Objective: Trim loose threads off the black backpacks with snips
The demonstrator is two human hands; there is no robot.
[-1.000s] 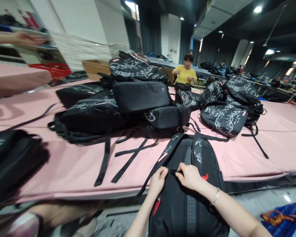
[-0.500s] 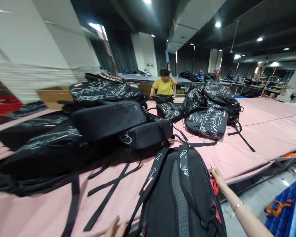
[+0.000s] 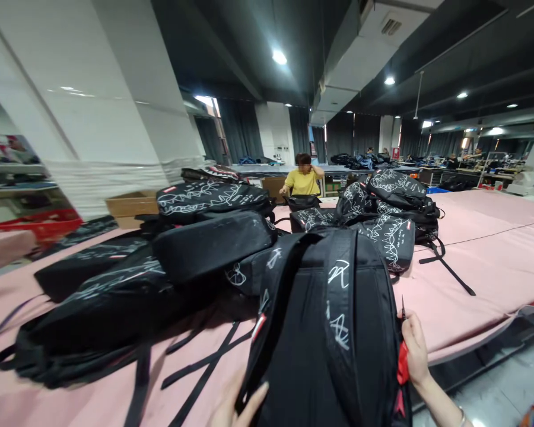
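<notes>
A black backpack (image 3: 302,332) stands in front of me, its back panel and its straps with white scribbles facing me. My left hand (image 3: 238,400) grips its lower left side, thumb over the edge and fingers partly hidden. At the right side my right hand (image 3: 413,350) is closed on a small dark pointed tool (image 3: 403,308), tip upward; its exact kind is hard to make out. Red fabric (image 3: 402,363) shows between that hand and the backpack's side.
Black backpacks (image 3: 93,320) are heaped on the left of the pink-covered table (image 3: 485,237), loose straps trailing. Another pile of printed backpacks (image 3: 396,190) lies beyond. A person in a yellow top (image 3: 302,181) is at the far side. A cardboard box (image 3: 131,207) stands at left.
The backpack has come up and tilted more upright, now covering part of the bags behind it. Both hands moved with it. The view has shifted, showing more of the left side.
</notes>
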